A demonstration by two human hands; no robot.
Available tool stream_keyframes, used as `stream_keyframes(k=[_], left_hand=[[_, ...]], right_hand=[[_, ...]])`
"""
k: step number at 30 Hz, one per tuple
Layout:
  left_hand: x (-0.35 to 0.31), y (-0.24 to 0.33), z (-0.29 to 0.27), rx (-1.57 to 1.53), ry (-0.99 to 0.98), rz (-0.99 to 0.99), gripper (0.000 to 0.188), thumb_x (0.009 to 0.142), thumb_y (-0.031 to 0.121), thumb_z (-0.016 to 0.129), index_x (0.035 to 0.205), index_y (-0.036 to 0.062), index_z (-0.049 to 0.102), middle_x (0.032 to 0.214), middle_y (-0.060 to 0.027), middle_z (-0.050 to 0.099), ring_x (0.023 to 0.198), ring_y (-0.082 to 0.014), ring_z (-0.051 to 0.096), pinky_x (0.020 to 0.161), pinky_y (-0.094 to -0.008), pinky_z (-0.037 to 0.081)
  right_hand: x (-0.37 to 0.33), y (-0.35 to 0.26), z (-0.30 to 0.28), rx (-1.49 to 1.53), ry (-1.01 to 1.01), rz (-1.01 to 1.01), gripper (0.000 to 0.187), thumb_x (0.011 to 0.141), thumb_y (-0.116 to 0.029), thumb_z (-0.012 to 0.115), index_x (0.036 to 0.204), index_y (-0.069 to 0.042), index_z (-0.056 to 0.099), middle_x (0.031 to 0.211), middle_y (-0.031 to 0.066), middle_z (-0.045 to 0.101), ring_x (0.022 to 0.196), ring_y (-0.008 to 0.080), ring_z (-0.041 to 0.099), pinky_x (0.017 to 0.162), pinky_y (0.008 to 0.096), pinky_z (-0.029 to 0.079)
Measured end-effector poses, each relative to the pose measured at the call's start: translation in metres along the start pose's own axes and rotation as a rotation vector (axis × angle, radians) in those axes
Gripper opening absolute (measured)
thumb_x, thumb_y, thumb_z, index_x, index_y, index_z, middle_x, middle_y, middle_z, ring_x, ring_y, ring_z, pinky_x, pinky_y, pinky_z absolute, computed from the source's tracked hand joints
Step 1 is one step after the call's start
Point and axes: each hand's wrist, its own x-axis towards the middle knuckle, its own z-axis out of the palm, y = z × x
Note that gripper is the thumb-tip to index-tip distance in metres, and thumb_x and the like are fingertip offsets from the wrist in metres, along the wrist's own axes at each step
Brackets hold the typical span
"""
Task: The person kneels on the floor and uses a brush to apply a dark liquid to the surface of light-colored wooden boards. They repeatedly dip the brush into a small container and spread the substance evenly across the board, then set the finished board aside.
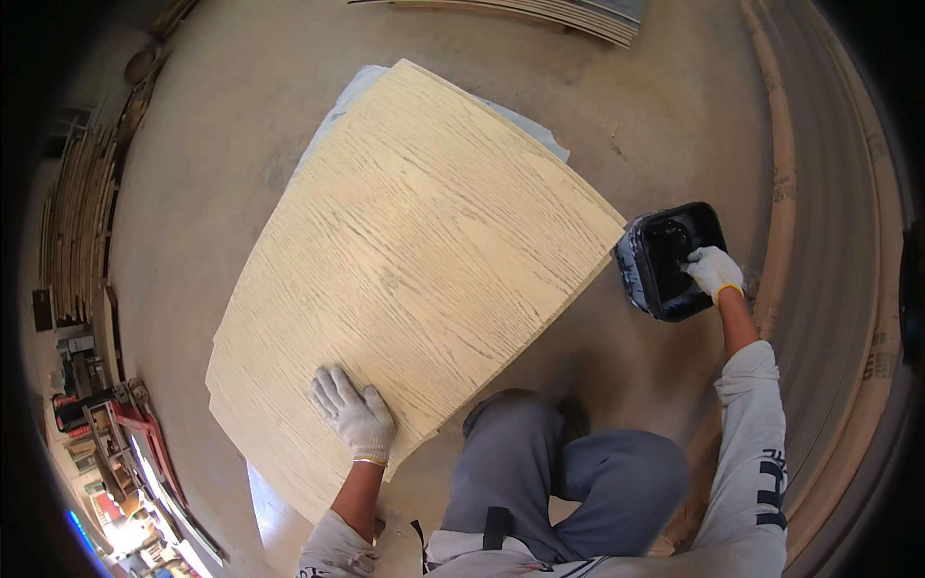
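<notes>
A stack of pale wood-grain panels lies at an angle in front of me, its corner pointing away. My left hand, in a whitish knitted glove, rests flat on the top panel close to its near edge, fingers stretched out. Beyond the panel's right corner stands a square black bucket, its outside smeared with something pale. My right hand, gloved too, reaches over the rim into it. Its fingers look curled together; whatever they grip is lost against the dark inside.
Pale sheeting sticks out from beneath the panels. Long brown-wrapped rolls or boards run along the right side. Another stack of boards lies at the far edge. Timber strips and clutter line the left. My bent knees are close to the panels.
</notes>
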Motion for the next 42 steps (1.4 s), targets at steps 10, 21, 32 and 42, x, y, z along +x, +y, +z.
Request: stream_keyframes(k=[10, 21, 32, 42], left_hand=[[0.01, 0.006, -0.001, -0.237, 0.051, -0.103, 0.071, 0.096, 0.04, 0.054, 0.151, -0.0031, 0.04, 0.162, -0.0306, 0.028, 0.152, -0.0494, 0.018, 0.124, -0.0592, 0.007], [-0.009, 0.0, -0.008, -0.319, 0.045, -0.14, 0.071, 0.096, 0.04, 0.053, 0.15, -0.0045, 0.039, 0.159, -0.0317, 0.03, 0.15, -0.0516, 0.02, 0.121, -0.0653, 0.008], [-0.01, 0.001, -0.011, -0.289, 0.034, -0.163, 0.073, 0.094, 0.039, 0.053, 0.151, -0.0053, 0.038, 0.16, -0.0321, 0.027, 0.151, -0.0518, 0.019, 0.122, -0.0656, 0.005], [-0.006, 0.006, -0.014, -0.249, 0.012, -0.153, 0.073, 0.095, 0.038, 0.051, 0.151, -0.0056, 0.037, 0.16, -0.033, 0.027, 0.151, -0.0518, 0.019, 0.122, -0.0646, 0.007]], right_hand=[[0.113, 0.109, 0.066, 0.598, -0.263, 0.12, 0.027, 0.093, -0.017, 0.062, 0.069, -0.007, 0.059, 0.056, 0.0089, 0.049, 0.044, 0.0237, 0.045, 0.043, 0.0418, 0.033], [0.159, 0.065, 0.052, 1.21, -0.374, 0.099, 0.033, 0.099, -0.036, 0.052, 0.115, -0.009, 0.064, 0.1, 0.0084, 0.067, 0.09, 0.0276, 0.061, 0.079, 0.0428, 0.049], [0.182, 0.054, 0.086, 1.33, -0.433, 0.106, 0.061, 0.102, -0.042, 0.06, 0.151, -0.008, 0.049, 0.157, 0.0182, 0.045, 0.15, 0.0181, 0.035, 0.123, 0.0335, 0.023], [0.17, 0.048, 0.105, 1.315, -0.478, 0.069, 0.058, 0.102, -0.043, 0.056, 0.149, -0.008, 0.051, 0.152, 0.0165, 0.049, 0.144, 0.0201, 0.04, 0.12, 0.0354, 0.028]])
